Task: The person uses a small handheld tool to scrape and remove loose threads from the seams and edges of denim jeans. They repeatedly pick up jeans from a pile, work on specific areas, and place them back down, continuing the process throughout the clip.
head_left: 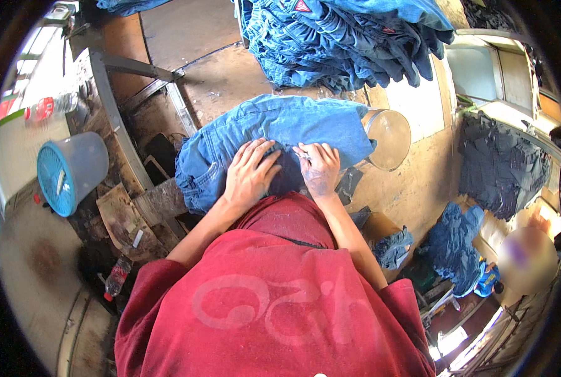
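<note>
A pair of blue denim jeans is pulled over a thick horizontal cylinder in front of me. The cylinder's round, tan end sticks out of the denim on the right. My left hand lies on the near side of the jeans, its fingers somewhat apart and pressing on the cloth. Close beside it, my right hand is closed, thumb and fingers pinched together against the denim. A small pale bit shows at those fingertips, too small to name. Dark stains mark the back of the right hand.
A large heap of blue jeans lies beyond the cylinder. Dark garments are piled at the right, with more denim lower down. To the left stand a bucket with a blue lid, a metal frame and a plastic bottle.
</note>
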Tool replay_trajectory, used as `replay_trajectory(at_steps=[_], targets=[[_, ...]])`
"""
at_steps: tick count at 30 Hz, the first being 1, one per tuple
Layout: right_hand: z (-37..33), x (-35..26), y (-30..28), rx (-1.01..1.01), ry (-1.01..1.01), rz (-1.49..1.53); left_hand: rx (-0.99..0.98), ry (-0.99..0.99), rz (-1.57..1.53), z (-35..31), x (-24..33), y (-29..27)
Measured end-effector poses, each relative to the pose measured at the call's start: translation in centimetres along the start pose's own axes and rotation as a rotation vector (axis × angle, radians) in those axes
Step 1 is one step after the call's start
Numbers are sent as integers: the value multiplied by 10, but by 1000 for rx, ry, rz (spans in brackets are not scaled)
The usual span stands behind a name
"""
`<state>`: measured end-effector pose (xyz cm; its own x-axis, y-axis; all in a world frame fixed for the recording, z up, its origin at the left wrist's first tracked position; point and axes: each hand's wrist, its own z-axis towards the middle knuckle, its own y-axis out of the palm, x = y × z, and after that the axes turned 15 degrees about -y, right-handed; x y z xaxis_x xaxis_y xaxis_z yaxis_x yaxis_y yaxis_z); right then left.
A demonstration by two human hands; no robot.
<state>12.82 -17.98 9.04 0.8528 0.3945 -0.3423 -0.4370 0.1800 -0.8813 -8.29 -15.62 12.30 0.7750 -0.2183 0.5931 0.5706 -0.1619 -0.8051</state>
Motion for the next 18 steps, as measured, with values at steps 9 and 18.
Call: replay_trajectory(at_steps=[9,18], targets=[[-8,33,-16,-43,20,-19,109,93,13,-16,-22,23],[-8,25,-42,-16,156,384,235,-27,32,-26,6,30]])
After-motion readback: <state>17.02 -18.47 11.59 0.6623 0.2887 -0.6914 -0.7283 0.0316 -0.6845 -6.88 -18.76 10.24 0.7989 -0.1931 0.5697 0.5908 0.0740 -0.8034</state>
